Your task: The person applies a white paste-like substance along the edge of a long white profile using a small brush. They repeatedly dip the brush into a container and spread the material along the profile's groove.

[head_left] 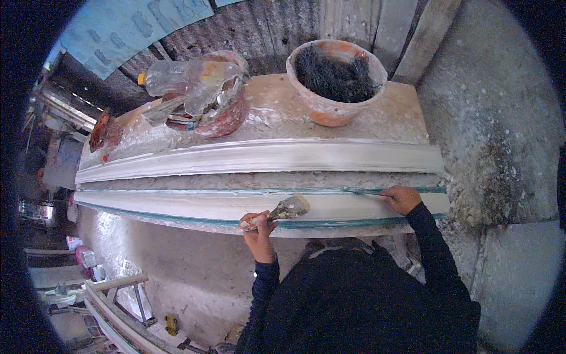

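In front of me lies a long mould [177,202] with green edges, its middle covered by smooth white material that looks like plaster. My left hand [257,237] is closed around the stained, reddish handle of a flat brush [288,208]. The bristles point right, over the white surface. My right hand [403,200] is closed on a thin, dark, blade-like tool [364,192]. Its tip points left along the mould's far green edge. Whether the tip touches that edge I cannot tell. Behind the mould, a white profiled moulding strip [259,158] runs parallel to it.
On the bench [268,94] stand an orange tub [330,117] of dark fibrous material and a splattered red bucket [227,121]. A clear plastic bottle [171,78] lies across the bucket, among scraps. Corrugated sheeting [253,32] rises behind. A wooden frame [115,321] sits at lower left.
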A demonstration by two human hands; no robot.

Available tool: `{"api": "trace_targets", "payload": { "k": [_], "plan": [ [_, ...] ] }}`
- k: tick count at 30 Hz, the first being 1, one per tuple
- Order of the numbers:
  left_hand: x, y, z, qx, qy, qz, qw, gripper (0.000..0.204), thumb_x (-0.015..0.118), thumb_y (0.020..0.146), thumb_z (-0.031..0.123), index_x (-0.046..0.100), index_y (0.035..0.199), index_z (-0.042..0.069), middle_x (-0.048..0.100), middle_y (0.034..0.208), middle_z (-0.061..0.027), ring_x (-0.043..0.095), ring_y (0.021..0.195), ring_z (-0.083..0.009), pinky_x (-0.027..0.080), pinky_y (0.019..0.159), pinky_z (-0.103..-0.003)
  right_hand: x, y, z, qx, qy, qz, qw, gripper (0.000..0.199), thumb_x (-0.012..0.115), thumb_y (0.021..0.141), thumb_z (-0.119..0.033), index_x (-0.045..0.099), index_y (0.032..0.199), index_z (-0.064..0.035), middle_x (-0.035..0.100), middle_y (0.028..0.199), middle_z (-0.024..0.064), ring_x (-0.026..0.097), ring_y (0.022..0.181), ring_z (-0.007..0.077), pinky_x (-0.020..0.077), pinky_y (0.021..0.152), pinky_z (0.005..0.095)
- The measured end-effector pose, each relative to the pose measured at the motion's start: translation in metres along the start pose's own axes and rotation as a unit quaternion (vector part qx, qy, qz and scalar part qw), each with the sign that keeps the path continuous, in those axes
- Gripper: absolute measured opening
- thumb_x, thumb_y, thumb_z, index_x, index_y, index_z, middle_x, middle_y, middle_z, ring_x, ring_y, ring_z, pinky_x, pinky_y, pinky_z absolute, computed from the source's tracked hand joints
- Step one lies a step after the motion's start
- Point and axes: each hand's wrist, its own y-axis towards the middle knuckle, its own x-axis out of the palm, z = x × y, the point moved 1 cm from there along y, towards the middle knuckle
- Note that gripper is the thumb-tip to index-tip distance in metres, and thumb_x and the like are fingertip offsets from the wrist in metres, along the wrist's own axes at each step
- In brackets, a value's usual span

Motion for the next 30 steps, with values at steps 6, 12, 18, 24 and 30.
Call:
{"api": "trace_targets", "payload": {
  "k": [6, 12, 18, 24, 30],
  "plan": [
    [0.006, -0.019, -0.002, 0.007, 0.008, 0.019, 1.0, 0.028, 0.057, 0.083, 0.02, 0.041, 0.101, 0.005, 0.055, 0.097, -0.0149, 0.057, 0.085, -0.0205, 0.054, 0.064, -0.03, 0.024, 0.027, -0.043, -0.03, 0.019, 0.028, 0.999, 0.028, 0.049, 0.08, -0.034, 0.062, 0.097, -0.0161, 0.061, 0.08, 0.0092, 0.058, 0.078, 0.029, 0.0459, 0.068, 0.0408],
    [0.012, -0.038, 0.005, 0.024, 0.01, 0.038, 0.999, 0.027, 0.058, 0.083, 0.018, 0.041, 0.101, 0.006, 0.054, 0.097, -0.0143, 0.057, 0.086, -0.0204, 0.053, 0.064, -0.03, 0.017, 0.039, -0.045, -0.063, 0.021, -0.014, 0.998, 0.03, 0.049, 0.081, -0.036, 0.061, 0.099, -0.0158, 0.062, 0.085, 0.0097, 0.058, 0.08, 0.0307, 0.0459, 0.068, 0.0426],
    [-0.002, -0.051, -0.01, 0.033, 0.008, 0.09, 0.995, 0.027, 0.057, 0.083, 0.017, 0.04, 0.101, 0.007, 0.054, 0.097, -0.0142, 0.057, 0.086, -0.0197, 0.053, 0.064, -0.03, 0.012, 0.03, -0.035, -0.03, 0.012, -0.047, 0.998, 0.027, 0.047, 0.081, -0.035, 0.06, 0.097, -0.0168, 0.062, 0.088, 0.0098, 0.058, 0.082, 0.0314, 0.0459, 0.069, 0.0436],
    [0.003, -0.059, -0.017, 0.032, 0.013, 0.075, 0.997, 0.027, 0.057, 0.083, 0.017, 0.04, 0.102, 0.009, 0.056, 0.095, -0.0121, 0.057, 0.086, -0.0187, 0.052, 0.064, -0.03, 0.039, 0.08, -0.145, -0.102, 0.077, 0.015, 0.992, 0.022, 0.046, 0.081, -0.032, 0.058, 0.089, -0.0146, 0.06, 0.078, 0.014, 0.058, 0.076, 0.0332, 0.045, 0.064, 0.0469],
    [0.015, -0.066, -0.012, 0.04, 0.02, 0.103, 0.994, 0.026, 0.057, 0.084, 0.017, 0.04, 0.103, 0.009, 0.056, 0.096, -0.0116, 0.057, 0.085, -0.0179, 0.051, 0.064, -0.029, 0.032, 0.092, -0.144, -0.167, 0.083, 0.006, 0.983, 0.021, 0.047, 0.08, -0.032, 0.057, 0.085, -0.0141, 0.059, 0.075, 0.0135, 0.058, 0.071, 0.0341, 0.044, 0.059, 0.0486]
  ]
}}
